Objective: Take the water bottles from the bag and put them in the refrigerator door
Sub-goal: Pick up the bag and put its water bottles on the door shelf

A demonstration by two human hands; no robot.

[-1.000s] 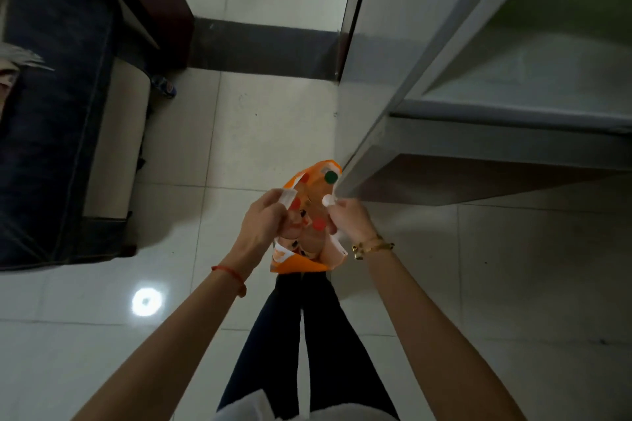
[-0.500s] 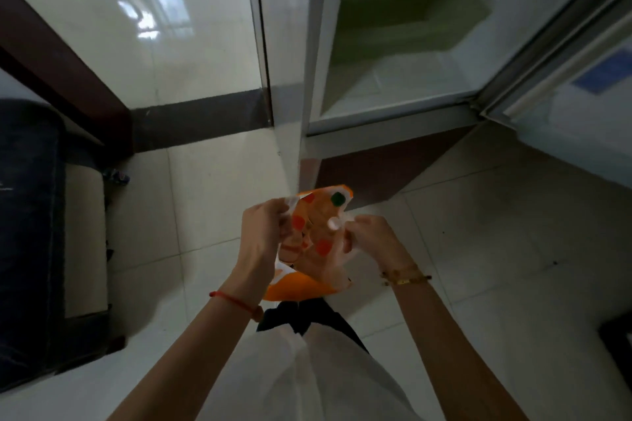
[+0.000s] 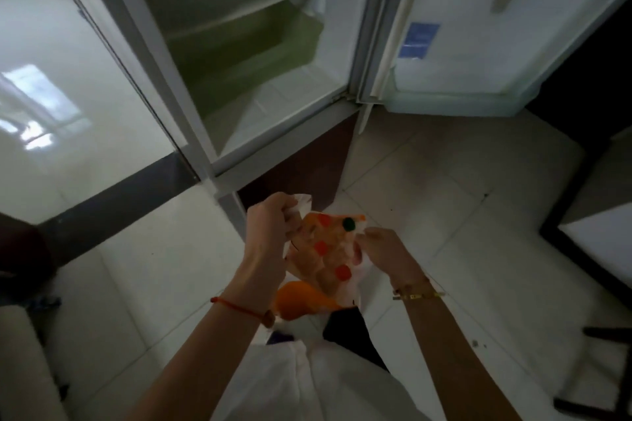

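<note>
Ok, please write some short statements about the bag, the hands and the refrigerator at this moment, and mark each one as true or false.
1. The left hand and the right hand both hold the bag. True.
2. The refrigerator door is closed. False: it stands open, swung out to the right.
3. A water bottle already stands in the door shelf. False: no bottle shows there.
4. A red thread is on the left wrist. True.
5. The bag lies on the floor. False: the hands hold it up above the floor.
</note>
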